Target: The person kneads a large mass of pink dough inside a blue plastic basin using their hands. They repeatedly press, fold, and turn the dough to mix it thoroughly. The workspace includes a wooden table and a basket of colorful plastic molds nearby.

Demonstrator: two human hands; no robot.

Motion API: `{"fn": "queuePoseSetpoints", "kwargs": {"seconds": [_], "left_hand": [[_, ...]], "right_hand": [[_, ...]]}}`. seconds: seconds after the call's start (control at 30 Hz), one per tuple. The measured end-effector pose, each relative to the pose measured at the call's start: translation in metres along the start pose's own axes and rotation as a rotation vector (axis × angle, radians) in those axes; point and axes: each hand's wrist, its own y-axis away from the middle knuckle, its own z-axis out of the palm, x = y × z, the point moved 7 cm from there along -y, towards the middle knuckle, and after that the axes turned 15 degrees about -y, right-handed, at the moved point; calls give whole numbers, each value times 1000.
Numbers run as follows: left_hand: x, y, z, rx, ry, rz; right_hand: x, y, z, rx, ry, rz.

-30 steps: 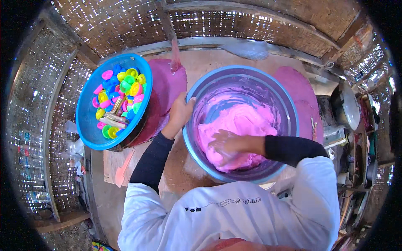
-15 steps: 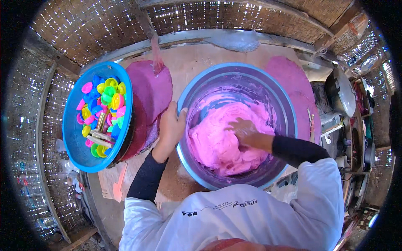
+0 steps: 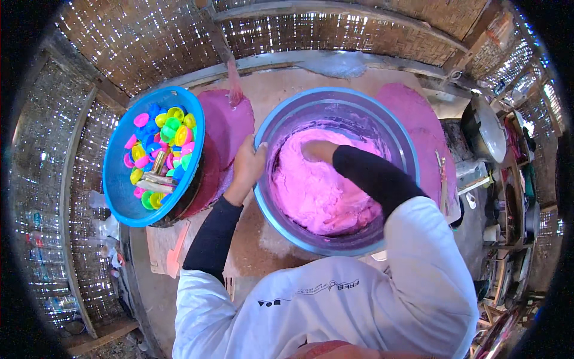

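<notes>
A large blue basin (image 3: 402,134) with a purple-smeared inside holds a thick mass of bright pink dough (image 3: 323,200). My left hand (image 3: 249,164) grips the basin's left rim, thumb over the edge. My right hand (image 3: 320,151) is pushed into the far part of the dough. Its fingers are buried there, so their pose is hidden. Black sleeves cover both forearms.
Left of the basin, a tilted blue tub (image 3: 113,194) holds many small coloured plastic cups and a metal tool (image 3: 156,179). An orange scraper-like piece (image 3: 175,251) lies on the wooden table (image 3: 287,81). A large lidded pot (image 3: 487,128) stands at right.
My right hand has gone from the dough's right side to its far part and sunk in, its fingers no longer showing. My left hand stays on the rim. The view has shifted slightly.
</notes>
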Motion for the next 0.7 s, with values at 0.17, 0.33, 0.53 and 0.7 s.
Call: {"fn": "queuePoseSetpoints", "kwargs": {"seconds": [0.17, 0.33, 0.53, 0.7], "left_hand": [[1, 10, -7, -28, -66, -99], [0, 14, -1, 2, -3, -73], [-10, 28, 1, 62, 83, -137], [15, 95, -14, 234, 148, -247]], "right_hand": [[-81, 50, -1, -239, -93, 205], [-75, 58, 55, -208, 44, 370], [-11, -9, 28, 166, 252, 255], [-18, -59, 33, 91, 561, 60]]}}
